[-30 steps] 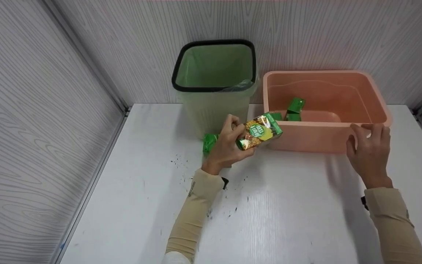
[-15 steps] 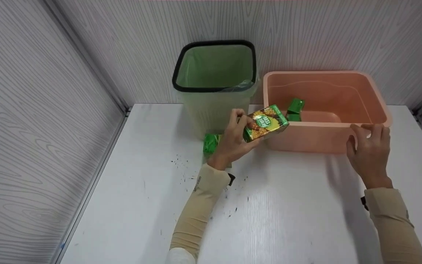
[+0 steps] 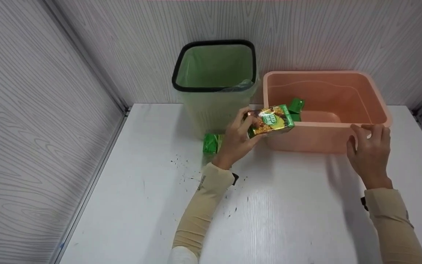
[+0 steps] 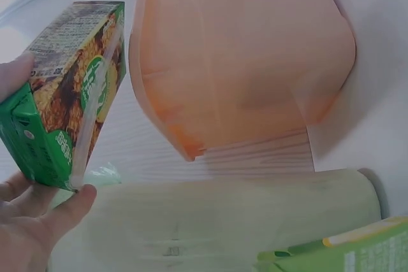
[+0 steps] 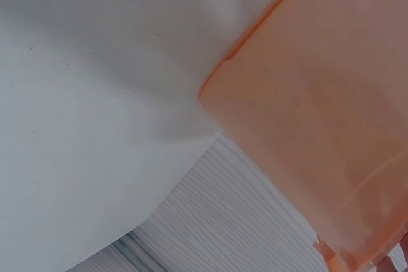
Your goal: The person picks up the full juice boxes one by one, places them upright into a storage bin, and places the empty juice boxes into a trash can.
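My left hand (image 3: pixel 237 139) grips a small green and brown drink carton (image 3: pixel 272 121) by its left end, just above the near left corner of the pink basin (image 3: pixel 328 124). In the left wrist view, a straw lies along the side of the carton (image 4: pixel 80 93), which is held between thumb and fingers. My right hand (image 3: pixel 371 156) holds the basin's near rim at the right corner, fingers over the edge and thumb outside. Green cartons (image 3: pixel 296 105) lie inside the basin at its left, partly hidden. Behind my left wrist, another green carton (image 3: pixel 211 143) is on the table.
A pale green bin (image 3: pixel 214 110) with a black rim and a plastic liner stands left of the basin, against the back wall. Dark specks are scattered over the white table (image 3: pixel 141 205). A grey wood-grain panel (image 3: pixel 31 128) borders the left side.
My left hand has carried the drink carton right and slightly up toward the basin, and the carton has turned more level. The right hand stays on the rim.
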`<state>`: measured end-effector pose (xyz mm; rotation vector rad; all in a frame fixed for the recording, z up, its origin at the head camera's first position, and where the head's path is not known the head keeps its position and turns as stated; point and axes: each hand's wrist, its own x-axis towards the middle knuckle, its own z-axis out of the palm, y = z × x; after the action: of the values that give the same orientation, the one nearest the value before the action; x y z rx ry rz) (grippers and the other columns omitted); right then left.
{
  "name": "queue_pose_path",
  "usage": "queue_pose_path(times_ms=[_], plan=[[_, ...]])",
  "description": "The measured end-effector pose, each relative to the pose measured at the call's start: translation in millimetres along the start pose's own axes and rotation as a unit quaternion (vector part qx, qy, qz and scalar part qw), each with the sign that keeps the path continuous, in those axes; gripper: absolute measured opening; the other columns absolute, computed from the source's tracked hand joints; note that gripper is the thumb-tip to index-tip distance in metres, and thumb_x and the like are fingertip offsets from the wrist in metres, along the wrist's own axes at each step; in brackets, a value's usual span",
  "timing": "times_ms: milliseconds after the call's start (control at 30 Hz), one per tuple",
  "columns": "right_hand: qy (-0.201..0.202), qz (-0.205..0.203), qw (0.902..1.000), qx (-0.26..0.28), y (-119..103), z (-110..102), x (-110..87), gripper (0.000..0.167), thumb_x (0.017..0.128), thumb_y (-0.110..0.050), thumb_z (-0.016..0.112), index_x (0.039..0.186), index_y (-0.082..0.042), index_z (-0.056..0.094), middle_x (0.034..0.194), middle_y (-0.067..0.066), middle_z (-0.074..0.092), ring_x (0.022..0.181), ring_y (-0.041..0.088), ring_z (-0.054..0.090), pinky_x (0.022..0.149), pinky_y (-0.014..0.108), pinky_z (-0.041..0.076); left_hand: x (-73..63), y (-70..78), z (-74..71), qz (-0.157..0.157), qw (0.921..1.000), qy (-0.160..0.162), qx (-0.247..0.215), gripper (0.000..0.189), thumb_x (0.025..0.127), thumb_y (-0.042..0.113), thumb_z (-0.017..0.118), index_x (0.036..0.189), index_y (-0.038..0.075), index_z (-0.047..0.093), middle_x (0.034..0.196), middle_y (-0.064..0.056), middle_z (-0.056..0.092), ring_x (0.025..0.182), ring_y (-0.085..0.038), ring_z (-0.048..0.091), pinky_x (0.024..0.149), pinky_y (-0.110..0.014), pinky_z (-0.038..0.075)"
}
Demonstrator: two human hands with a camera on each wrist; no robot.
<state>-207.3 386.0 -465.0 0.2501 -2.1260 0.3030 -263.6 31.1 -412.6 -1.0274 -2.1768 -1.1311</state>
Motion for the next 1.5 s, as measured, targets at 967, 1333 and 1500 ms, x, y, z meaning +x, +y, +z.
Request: queue_pose_path(times_ms=[967,1333,1500], plan=[[0.001,0.033,0.9994,-0.006,-3.4,2.7,-1.4,0.024,0.092,0.003,0.061,0.115,0.01,0.065,0.108,0.036,0.051,0.095,0.053,0.045,0.077,0.062,0.038,37.9,3.0,30.4,-0.012,0.9998,0.006,-0.015,0.027,0.089,0.012,0.08,0.101,0.0,0.06,0.137,-0.022,0.049,0.1,-0.023,0.06,0.092,-0.018,0.046],[0.018,0.017,0.9997,0.003,-0.6,6.3,-2.5,0.021,0.093,0.002,0.058,0.112,0.008,0.066,0.105,0.036,0.052,0.09,0.054,0.044,0.075,0.063,0.035,50.9,-1.2,42.8,0.001,1.0,-0.005,0.006,0.027,0.089,0.023,0.08,0.107,0.005,0.069,0.135,-0.021,0.05,0.119,-0.024,0.056,0.102,-0.025,0.043],[0.017,0.018,0.9997,0.002,-1.2,7.3,-2.3,0.021,0.094,0.0,0.058,0.111,0.009,0.066,0.104,0.037,0.052,0.09,0.054,0.044,0.075,0.063,0.035,54.0,-3.2,46.7,-0.007,0.9997,-0.02,0.014,0.027,0.09,0.023,0.079,0.11,0.006,0.072,0.137,-0.021,0.049,0.12,-0.023,0.055,0.103,-0.023,0.042]])
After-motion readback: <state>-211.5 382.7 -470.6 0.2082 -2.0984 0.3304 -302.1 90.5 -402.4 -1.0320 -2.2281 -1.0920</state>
